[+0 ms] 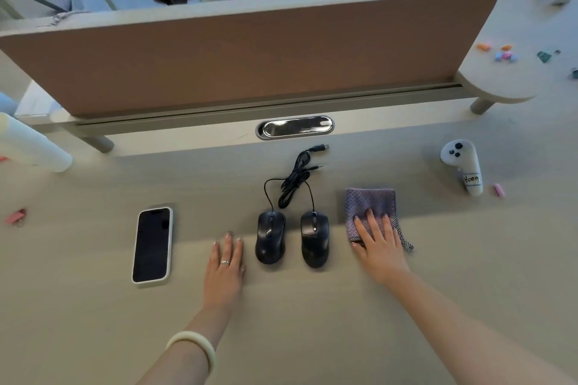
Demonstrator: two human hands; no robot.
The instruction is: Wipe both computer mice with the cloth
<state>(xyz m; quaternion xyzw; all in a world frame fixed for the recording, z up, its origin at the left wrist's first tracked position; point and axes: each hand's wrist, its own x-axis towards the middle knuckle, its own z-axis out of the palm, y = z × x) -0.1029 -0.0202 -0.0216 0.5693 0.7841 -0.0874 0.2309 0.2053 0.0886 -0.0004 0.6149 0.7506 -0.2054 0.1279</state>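
Note:
Two black wired mice lie side by side on the desk, the left mouse (pixel 270 236) and the right mouse (pixel 314 238), their cables (pixel 295 180) bundled behind them. To the right of them lies a folded purple cloth (pixel 370 208). My right hand (pixel 377 242) rests flat on the cloth's near half, fingers spread, thumb at its near edge. My left hand (pixel 225 266) lies flat on the desk just left of the left mouse, not touching it, holding nothing.
A phone (pixel 152 245) lies face up to the left of my left hand. A white controller (pixel 463 164) sits at the right. A brown divider panel (pixel 244 56) stands behind. A white bottle (pixel 31 144) lies far left. Small clips are scattered at both sides.

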